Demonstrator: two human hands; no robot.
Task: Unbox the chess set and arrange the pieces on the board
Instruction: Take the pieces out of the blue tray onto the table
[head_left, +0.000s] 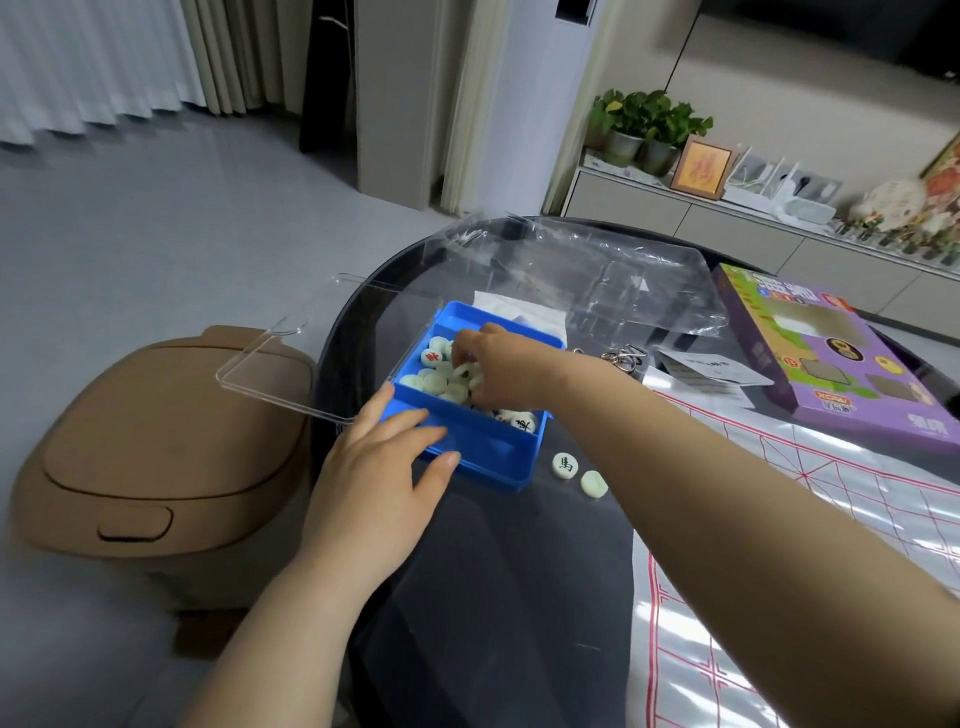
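Pieces (441, 376) fill the blue box (483, 452) on the counter (519, 571). Right hand (498, 364) pinches some inside; left hand (384, 467) rests flat on its near wall. Two loose pieces (565, 464) lie beside it, board (857, 457) to the right.

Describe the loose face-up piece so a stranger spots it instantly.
On the dark round table, find the blue box. Just right of its near corner lie two pale round pieces. The face-up piece is nearer the box and shows a black character; its neighbour is blank.
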